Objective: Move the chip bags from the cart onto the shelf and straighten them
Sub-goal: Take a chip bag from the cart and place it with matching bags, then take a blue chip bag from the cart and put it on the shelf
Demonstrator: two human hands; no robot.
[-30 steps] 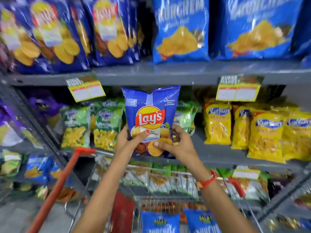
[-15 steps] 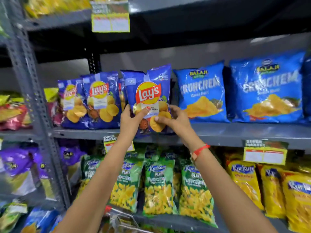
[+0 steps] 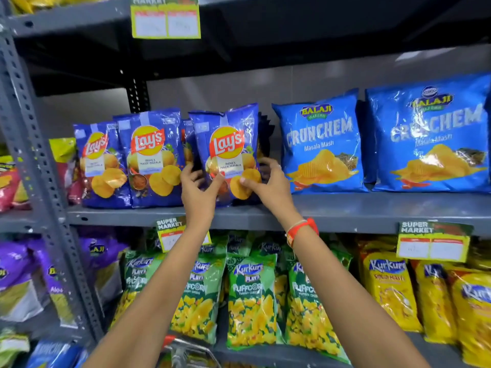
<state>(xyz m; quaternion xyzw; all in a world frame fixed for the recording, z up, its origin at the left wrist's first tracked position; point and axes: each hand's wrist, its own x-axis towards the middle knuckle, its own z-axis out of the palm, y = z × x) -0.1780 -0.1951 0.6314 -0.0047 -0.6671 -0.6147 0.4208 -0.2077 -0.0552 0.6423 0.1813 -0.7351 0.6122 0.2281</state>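
Blue foil marks the Lay's Magic Masala bag (image 3: 230,152) we hold upright at the centre of the frame, its base on the grey metal shelf (image 3: 345,208). Our left hand (image 3: 198,192) clasps its lower left edge and our right hand (image 3: 268,184) its lower right, thumbs pressed on the front. Just left stand two more Lay's bags (image 3: 152,155); to the right, apart, Balaji Crunchem bags (image 3: 321,142), with green Kurkure Puffcorn bags (image 3: 251,301) below.

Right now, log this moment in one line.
left hand + right hand: holding Lay's bag | upright on shelf
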